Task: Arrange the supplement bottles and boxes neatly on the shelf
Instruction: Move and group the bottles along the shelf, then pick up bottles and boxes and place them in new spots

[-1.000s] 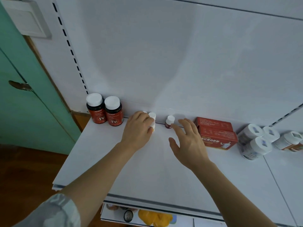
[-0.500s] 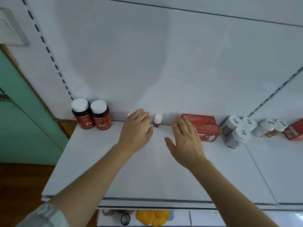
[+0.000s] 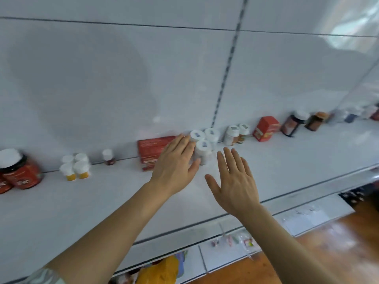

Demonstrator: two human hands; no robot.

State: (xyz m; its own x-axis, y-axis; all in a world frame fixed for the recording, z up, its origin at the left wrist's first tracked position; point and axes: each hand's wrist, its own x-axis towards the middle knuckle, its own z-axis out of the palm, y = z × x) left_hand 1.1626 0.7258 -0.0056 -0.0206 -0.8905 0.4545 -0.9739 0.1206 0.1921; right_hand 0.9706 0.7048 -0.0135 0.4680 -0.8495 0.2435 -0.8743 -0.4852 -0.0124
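Observation:
Both hands hover over the white shelf [image 3: 102, 201] with straight fingers and hold nothing. My left hand [image 3: 174, 167] partly covers the stacked red boxes [image 3: 151, 150], its fingertips beside a cluster of three white-capped bottles [image 3: 204, 141]. To the right of that cluster floats my right hand [image 3: 235, 181]. Along the back wall stand red iron bottles [image 3: 18, 171] at far left, several small yellow bottles [image 3: 74, 167], one tiny dark bottle [image 3: 108, 157], two white bottles [image 3: 235, 133], an upright red box [image 3: 266, 128] and dark bottles [image 3: 295, 123].
More bottles [image 3: 352, 114] line the shelf's far right end, blurred. A lower shelf [image 3: 225, 249] holds small packets and a yellow bag [image 3: 162, 271]. Wooden floor [image 3: 338, 253] shows at lower right. The shelf's front edge runs diagonally below my wrists.
The view has swung right along the shelf. My left hand let go of the small yellow bottles, and both hands moved right to the red boxes and white-capped bottles.

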